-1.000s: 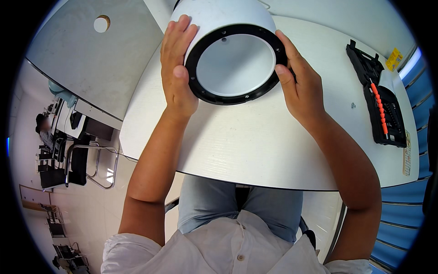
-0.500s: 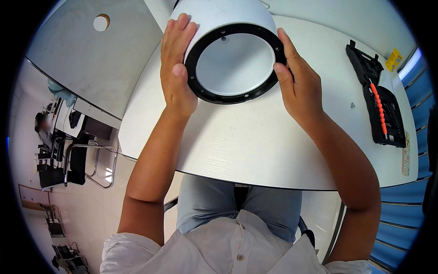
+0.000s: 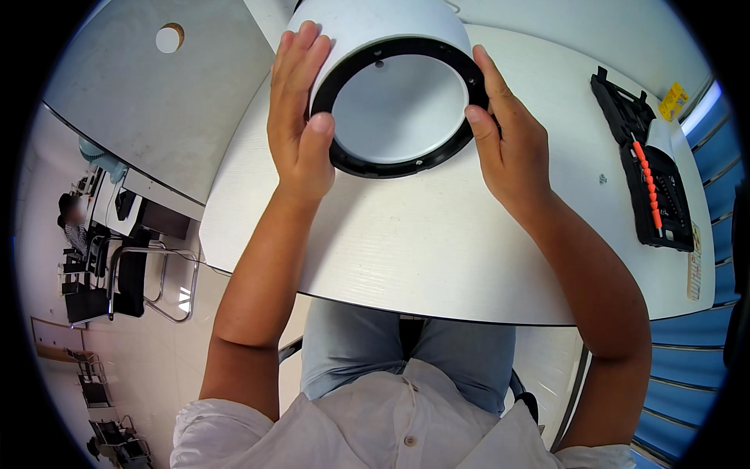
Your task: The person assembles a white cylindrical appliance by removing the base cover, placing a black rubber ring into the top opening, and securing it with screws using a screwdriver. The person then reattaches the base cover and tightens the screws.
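Note:
A large white cylinder (image 3: 391, 19) lies tilted on its side at the far side of the white table, one end facing me. That end has a black ring (image 3: 373, 166) with several small screw holes, around a smooth white round area (image 3: 398, 109). My left hand (image 3: 301, 133) presses against its left side, fingers stretched up along the wall and thumb over the ring's edge. On the right side my right hand (image 3: 516, 144) grips it, thumb on the ring and fingers along the outer wall. The cylinder's far end is cut off by the picture's edge.
At the right, an open black tool case (image 3: 655, 207) holds an orange flexible shaft (image 3: 648, 184). Small metal screws (image 3: 603, 179) lie to its left. A yellow packet (image 3: 673, 102) sits behind the case. A grey table (image 3: 156, 94) adjoins at left; a person (image 3: 74, 223) sits beyond.
My left thumb has moved right, from beside the black ring onto its edge. The cylinder and my right hand look nearly unmoved; the whole view has shifted slightly.

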`<state>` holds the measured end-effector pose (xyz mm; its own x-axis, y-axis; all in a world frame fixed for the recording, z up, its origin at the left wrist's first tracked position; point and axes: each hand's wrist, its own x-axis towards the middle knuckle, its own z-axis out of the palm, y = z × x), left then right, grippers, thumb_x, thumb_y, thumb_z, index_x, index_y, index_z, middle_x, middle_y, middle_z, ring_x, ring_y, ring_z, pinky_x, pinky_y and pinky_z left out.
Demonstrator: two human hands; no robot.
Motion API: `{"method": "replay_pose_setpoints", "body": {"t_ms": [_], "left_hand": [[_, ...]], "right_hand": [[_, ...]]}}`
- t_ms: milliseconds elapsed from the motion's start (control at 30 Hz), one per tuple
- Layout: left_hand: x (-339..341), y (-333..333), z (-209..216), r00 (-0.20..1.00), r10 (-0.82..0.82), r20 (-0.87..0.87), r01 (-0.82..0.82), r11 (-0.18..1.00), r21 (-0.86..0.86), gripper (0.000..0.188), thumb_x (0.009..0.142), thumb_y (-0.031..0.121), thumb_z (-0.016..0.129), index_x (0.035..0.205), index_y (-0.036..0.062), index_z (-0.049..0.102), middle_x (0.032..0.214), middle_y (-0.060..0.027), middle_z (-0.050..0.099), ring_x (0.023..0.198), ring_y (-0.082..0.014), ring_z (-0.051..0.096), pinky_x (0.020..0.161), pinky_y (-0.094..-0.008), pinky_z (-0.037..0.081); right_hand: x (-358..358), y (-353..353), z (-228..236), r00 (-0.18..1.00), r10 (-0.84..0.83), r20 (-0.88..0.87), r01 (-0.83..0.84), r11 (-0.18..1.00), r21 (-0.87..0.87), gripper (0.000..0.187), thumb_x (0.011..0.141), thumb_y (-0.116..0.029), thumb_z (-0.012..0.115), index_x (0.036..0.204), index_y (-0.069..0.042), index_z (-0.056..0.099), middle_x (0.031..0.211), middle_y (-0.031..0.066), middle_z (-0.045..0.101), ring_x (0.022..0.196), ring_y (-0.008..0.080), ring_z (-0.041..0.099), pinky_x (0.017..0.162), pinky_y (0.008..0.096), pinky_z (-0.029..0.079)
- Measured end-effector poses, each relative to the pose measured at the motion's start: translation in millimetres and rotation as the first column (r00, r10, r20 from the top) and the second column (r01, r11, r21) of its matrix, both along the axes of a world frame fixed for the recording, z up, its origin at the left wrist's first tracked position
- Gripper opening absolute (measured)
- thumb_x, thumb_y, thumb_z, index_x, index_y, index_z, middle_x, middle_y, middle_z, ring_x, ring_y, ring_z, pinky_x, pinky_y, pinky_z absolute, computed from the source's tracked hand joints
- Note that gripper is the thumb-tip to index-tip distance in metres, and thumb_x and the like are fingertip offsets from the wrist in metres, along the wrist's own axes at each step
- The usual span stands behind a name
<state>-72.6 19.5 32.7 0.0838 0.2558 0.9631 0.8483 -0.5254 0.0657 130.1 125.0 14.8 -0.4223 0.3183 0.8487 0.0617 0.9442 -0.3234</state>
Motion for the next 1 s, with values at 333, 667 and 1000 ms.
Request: {"method": "replay_pose_setpoints", "body": {"t_ms": [333, 667, 1000], "left_hand": [[-0.3, -0.9, 0.5, 1.000, 0.013, 0.029, -0.013, 1.000, -0.009, 0.049, 0.087, 0.026, 0.035, 0.127, 0.0037, 0.052, 0.138, -0.0138, 0.044, 0.136, -0.0317, 0.027, 0.111, -0.0422, 0.018], [0.3, -0.8, 0.9, 0.999, 0.037, 0.018, -0.037, 0.999, -0.004, 0.048, 0.088, 0.027, 0.035, 0.126, 0.0044, 0.053, 0.138, -0.0128, 0.045, 0.136, -0.0310, 0.029, 0.111, -0.0423, 0.019], [0.1, -0.2, -0.6, 0.998, 0.049, 0.030, -0.049, 0.999, -0.006, 0.048, 0.088, 0.028, 0.034, 0.127, 0.0059, 0.053, 0.138, -0.0120, 0.045, 0.136, -0.0304, 0.028, 0.111, -0.0416, 0.019]], "right_hand": [[0.5, -1.2, 2.6, 1.000, 0.030, 0.001, -0.030, 0.997, -0.065, 0.051, 0.088, -0.007, 0.057, 0.136, -0.011, 0.041, 0.077, 0.0067, 0.061, 0.064, 0.0168, 0.058, 0.061, 0.0275, 0.049], [1.9, -1.7, 2.8, 0.999, 0.037, 0.012, -0.036, 0.996, -0.085, 0.050, 0.088, -0.007, 0.056, 0.136, -0.010, 0.042, 0.076, 0.0061, 0.061, 0.064, 0.0155, 0.058, 0.061, 0.0269, 0.048], [-0.1, -0.8, 1.6, 0.999, 0.038, -0.004, -0.038, 0.996, -0.075, 0.050, 0.088, -0.008, 0.057, 0.136, -0.011, 0.042, 0.077, 0.0069, 0.061, 0.064, 0.0159, 0.058, 0.062, 0.0273, 0.049]]}}
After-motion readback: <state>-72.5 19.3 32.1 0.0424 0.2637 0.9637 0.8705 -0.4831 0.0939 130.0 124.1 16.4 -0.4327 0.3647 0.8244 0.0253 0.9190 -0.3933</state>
